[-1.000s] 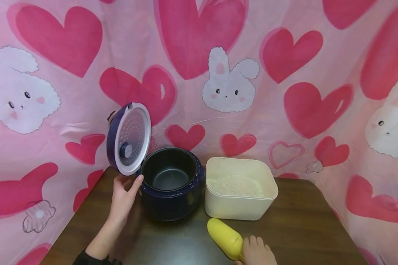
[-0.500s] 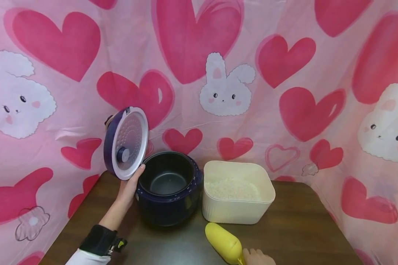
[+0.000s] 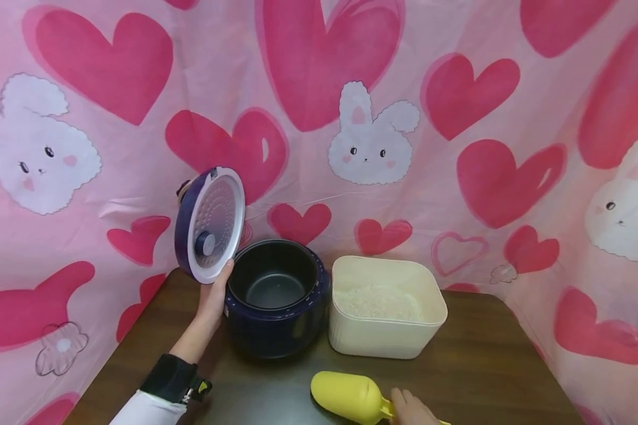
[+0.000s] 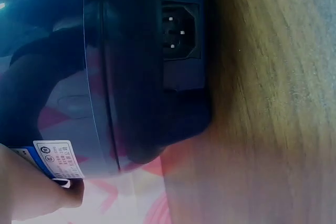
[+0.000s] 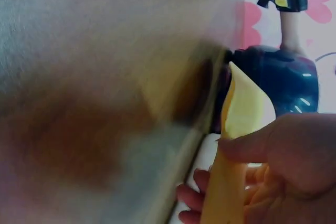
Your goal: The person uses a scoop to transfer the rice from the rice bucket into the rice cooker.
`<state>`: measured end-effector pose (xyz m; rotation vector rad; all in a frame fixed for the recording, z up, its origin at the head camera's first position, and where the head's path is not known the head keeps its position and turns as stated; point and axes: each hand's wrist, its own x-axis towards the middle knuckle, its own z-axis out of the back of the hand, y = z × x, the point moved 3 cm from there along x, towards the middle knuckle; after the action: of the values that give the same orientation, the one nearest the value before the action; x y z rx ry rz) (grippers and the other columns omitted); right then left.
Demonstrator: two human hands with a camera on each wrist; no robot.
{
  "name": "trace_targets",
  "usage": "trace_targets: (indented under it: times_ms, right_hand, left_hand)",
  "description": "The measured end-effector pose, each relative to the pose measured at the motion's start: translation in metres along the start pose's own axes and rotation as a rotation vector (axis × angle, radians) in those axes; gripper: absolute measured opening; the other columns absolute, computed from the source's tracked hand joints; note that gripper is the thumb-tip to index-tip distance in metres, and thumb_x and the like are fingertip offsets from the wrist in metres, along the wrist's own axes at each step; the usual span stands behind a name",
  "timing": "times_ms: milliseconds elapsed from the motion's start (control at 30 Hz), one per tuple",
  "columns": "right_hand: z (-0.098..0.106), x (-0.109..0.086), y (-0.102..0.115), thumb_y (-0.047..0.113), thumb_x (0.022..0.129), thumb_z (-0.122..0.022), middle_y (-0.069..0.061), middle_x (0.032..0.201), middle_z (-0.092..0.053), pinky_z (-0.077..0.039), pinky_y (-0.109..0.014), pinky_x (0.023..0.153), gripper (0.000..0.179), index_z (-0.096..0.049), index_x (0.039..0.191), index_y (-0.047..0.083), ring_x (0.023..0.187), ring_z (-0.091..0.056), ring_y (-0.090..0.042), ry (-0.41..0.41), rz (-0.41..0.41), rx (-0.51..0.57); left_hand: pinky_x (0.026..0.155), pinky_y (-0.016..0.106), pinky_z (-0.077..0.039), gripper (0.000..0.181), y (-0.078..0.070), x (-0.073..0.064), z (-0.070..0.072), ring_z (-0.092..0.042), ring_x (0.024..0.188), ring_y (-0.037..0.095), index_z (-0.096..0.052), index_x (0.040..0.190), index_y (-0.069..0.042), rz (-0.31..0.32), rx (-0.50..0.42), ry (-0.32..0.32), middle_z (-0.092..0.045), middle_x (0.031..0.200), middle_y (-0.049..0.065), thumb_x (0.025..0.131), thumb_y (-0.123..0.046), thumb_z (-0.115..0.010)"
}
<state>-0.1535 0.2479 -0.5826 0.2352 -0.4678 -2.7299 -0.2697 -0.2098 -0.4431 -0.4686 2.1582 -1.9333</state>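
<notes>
A dark blue rice cooker [image 3: 276, 336] stands at the left with its lid [image 3: 218, 227] raised and its dark inner pot in sight. Just under the lid, my left hand [image 3: 211, 304] touches the cooker's left side, thumb pointing up by the hinge; most fingers are hidden. The left wrist view has that hand [image 4: 31, 187] beside a white label. At the front, my right hand [image 3: 412, 407] grips the handle of a yellow scoop [image 3: 345, 396], its rounded back turned up. In the right wrist view the thumb lies across the scoop [image 5: 247, 108].
Right of the cooker, close to it, is a cream plastic container [image 3: 383, 339] holding white rice [image 3: 380, 302]. Both stand on a dark wooden table [image 3: 489, 354]. A pink cloth [image 3: 298, 159] with hearts and rabbits hangs behind. A power socket [image 4: 178, 32] shows on the cooker.
My right hand has turned the scoop, so its bowl points left rather than up-left. My left hand has shifted slightly up by the lid's lower edge, and more of the left forearm shows.
</notes>
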Motion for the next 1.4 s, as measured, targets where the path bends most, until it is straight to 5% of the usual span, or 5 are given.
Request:
trace_targets:
  times_ms: [233,367,667,1000,1400]
  right_hand:
    - [0.103,-0.025,0.065,0.031,0.089,-0.079,0.017,0.072,-0.037,-0.033,-0.025,0.049,0.033,-0.050,0.102,0.020,0.060,-0.037,0.001,-0.132,0.146,-0.005]
    - [0.150,-0.030,0.079,0.034,0.086,-0.083,0.022,0.071,-0.034,-0.034,-0.024,0.048,0.038,-0.052,0.105,0.023,0.059,-0.037,0.003,-0.348,0.247,-0.158]
    - [0.231,-0.008,0.066,0.040,0.089,-0.080,0.014,0.066,-0.036,-0.034,-0.031,0.050,0.029,-0.054,0.091,0.028,0.060,-0.041,-0.008,-0.473,0.098,-0.269]
    - [0.273,0.057,0.028,0.019,0.096,-0.070,-0.002,0.055,-0.041,-0.046,-0.043,0.040,0.028,-0.053,0.076,0.009,0.047,-0.046,-0.027,-0.409,0.025,-0.627]
    - [0.280,0.091,0.064,0.018,0.085,-0.082,-0.006,0.061,-0.052,-0.059,-0.046,0.058,0.026,-0.064,0.074,0.004,0.056,-0.052,-0.026,-0.146,-0.125,-0.715]
  left_hand:
    - [0.125,0.044,-0.022,0.062,0.002,0.001,0.003,-0.037,0.134,0.019,-0.036,0.154,-0.009,-0.011,-0.028,0.008,-0.040,0.149,0.004,0.104,-0.041,-0.055]
    - [0.126,0.042,-0.022,0.062,0.001,0.003,0.006,-0.037,0.134,0.017,-0.035,0.154,-0.010,-0.013,-0.039,0.017,-0.041,0.144,-0.002,0.104,-0.041,-0.056]
    - [0.122,0.037,-0.028,0.060,-0.001,0.006,0.009,-0.044,0.126,0.012,-0.042,0.151,-0.010,0.000,-0.022,-0.015,-0.049,0.134,-0.006,0.103,-0.042,-0.057]
    - [0.123,0.041,-0.025,0.063,-0.001,0.008,0.010,-0.041,0.130,0.014,-0.037,0.156,-0.011,-0.030,0.002,-0.021,-0.043,0.146,0.001,0.103,-0.041,-0.057]
    - [0.121,0.035,-0.027,0.058,0.001,0.011,0.006,-0.044,0.126,0.012,-0.044,0.151,-0.011,-0.042,-0.016,-0.040,-0.049,0.138,-0.004,0.103,-0.040,-0.059]
